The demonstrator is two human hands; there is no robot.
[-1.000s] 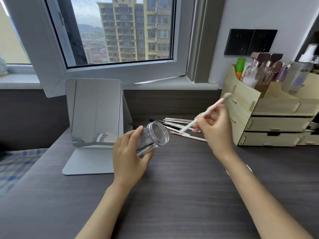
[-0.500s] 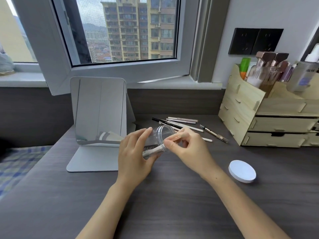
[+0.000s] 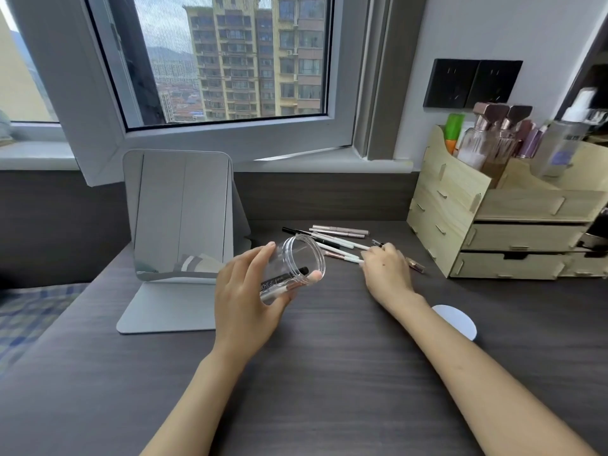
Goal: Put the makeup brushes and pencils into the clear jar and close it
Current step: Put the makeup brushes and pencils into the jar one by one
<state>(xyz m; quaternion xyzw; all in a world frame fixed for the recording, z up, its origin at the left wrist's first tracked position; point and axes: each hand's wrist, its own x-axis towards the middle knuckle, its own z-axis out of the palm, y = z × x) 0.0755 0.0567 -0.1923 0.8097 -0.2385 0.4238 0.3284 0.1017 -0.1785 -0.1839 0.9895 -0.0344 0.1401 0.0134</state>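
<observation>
Table (image 3: 329,373) lay dark beneath a window (image 3: 230,60). Left fingers (image 3: 260,258) gripped the tilted jar (image 3: 296,261) holding two brushes (image 3: 286,286); right fingers (image 3: 371,258) pinched a brush (image 3: 342,256).

I see a grey stand mirror (image 3: 181,215) upright on the dark desk (image 3: 329,373), just left of and behind the left fingers. Wooden drawer organizer (image 3: 513,232) sits right of the right fingers, near them, with bottles (image 3: 487,143) standing in its top section. Black wall sockets (image 3: 472,83) above it. Open window (image 3: 230,60) well beyond both sets of fingers, apartment blocks (image 3: 256,57) outside.
</observation>
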